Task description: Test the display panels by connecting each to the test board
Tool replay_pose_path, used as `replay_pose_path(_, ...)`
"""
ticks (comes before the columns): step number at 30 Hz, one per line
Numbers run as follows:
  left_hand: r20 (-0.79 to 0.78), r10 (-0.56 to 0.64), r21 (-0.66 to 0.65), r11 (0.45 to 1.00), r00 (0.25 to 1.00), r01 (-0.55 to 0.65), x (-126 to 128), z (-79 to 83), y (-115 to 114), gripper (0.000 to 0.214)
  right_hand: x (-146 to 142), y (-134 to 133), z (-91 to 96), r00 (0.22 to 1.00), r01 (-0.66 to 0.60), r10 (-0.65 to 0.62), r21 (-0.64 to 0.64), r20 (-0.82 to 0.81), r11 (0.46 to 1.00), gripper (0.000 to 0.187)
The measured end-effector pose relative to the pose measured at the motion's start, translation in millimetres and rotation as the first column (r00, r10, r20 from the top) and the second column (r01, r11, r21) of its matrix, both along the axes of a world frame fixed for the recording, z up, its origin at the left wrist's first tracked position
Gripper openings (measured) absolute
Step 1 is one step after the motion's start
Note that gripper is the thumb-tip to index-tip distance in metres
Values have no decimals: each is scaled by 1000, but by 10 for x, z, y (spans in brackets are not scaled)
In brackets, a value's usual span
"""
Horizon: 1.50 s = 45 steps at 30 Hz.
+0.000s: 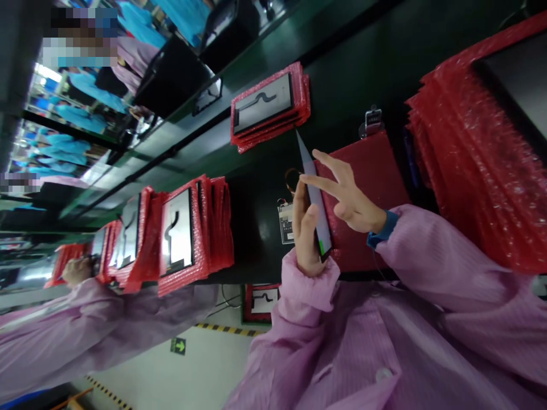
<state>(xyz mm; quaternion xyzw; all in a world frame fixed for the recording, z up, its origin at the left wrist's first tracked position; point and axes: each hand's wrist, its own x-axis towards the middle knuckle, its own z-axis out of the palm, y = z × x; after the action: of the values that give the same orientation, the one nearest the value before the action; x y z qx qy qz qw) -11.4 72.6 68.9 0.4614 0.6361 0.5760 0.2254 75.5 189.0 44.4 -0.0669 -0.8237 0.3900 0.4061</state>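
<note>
My left hand [304, 230] is closed around the lower end of a thin dark display panel [315, 196], which I see nearly edge-on and standing upright. A small green spot shows near the panel's bottom. My right hand [348, 196] reaches in from the right with its fingers spread. Its index and middle fingertips rest on the panel's face and it holds nothing. A blue cuff shows at that wrist under a pink sleeve. Behind the hands a red bubble-wrap sheet [371, 171] lies on the dark bench [256, 188].
Stacks of panels in red bubble wrap sit on the bench: one behind [269, 108], several to the left [188, 233], a large pile on the right [478, 142]. A small label tag [285, 223] lies by my left hand. A co-worker's pink sleeve [64, 330] reaches in at left.
</note>
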Motion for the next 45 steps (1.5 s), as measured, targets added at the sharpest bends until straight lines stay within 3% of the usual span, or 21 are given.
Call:
replay_pose_path(4,57,-1,79,997,998,-4,44,-42,4,45,40,4,31,995,91,-90,-8,44,996,81)
replay_pose_path(6,-6,53,115,992,999,-52,-7,-95,-56,46,37,-3,15,992,115,-114,-7,59,993,82)
replay_pose_path(8,-139,179,145,977,974,-159,-103,-172,-175,42,30,-14,-6,990,139,-139,0,31,990,83)
replay_pose_path(11,-457,353,113,933,816,-341,-265,-355,-420,28,26,-24,-28,981,194,-194,-9,-29,981,85)
replay_pose_path(14,-691,274,-14,920,669,-392,-356,-590,-621,23,18,-19,-49,968,247,-248,-32,-39,968,83)
replay_pose_path(17,-760,165,-91,931,628,-355,-360,-775,-706,28,-7,-8,-77,963,255,-255,-4,-90,967,79)
replay_pose_path(20,-797,112,-119,935,594,-335,-332,-848,-713,33,-29,-12,-86,973,225,-221,49,-68,973,79)
replay_pose_path(25,-810,66,-159,931,583,-328,-320,-843,-708,37,-13,-41,-47,985,174,-175,75,0,982,76)
replay_pose_path(30,-814,55,-133,951,578,-279,-345,-851,-739,36,38,-52,45,978,146,-146,9,149,989,79)
replay_pose_path(34,-771,49,-153,954,635,-259,-342,-855,-760,44,59,-44,92,962,143,-129,-44,242,989,75)
replay_pose_path(39,-783,96,-116,948,615,-296,-326,-857,-756,41,54,-42,120,983,137,-125,-81,135,987,86)
replay_pose_path(41,-786,82,-80,969,613,-232,-335,-842,-752,45,80,-63,178,991,129,-124,-97,51,987,81)
replay_pose_path(45,-788,-103,-118,993,607,15,-363,-805,-729,48,297,-146,339,987,162,-161,-267,26,950,50)
